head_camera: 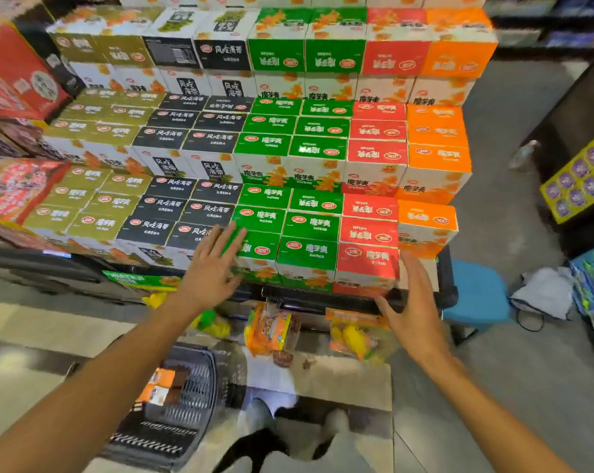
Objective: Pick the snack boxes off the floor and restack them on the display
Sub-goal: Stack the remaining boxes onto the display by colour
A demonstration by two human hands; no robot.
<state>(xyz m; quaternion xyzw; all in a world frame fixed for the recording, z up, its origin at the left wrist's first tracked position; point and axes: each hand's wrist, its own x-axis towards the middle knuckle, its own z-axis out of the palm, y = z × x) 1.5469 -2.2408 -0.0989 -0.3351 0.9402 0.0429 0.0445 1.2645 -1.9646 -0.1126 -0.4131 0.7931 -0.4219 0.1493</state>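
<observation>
Snack boxes [305,256] stand stacked in coloured columns on the tiered display [254,138]. Left hand [213,268], fingers straight, apparently touches a front green box [259,245]; right hand [413,302], fingers spread, holds nothing beside the front red box [367,262].

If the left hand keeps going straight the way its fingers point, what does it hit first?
Most likely the green cardboard snack box at the front of the lowest display tier: the open left hand points up and to the right, and its fingertips already overlap that box's top edge. Whether they touch it yet is unclear from this one view.
</observation>
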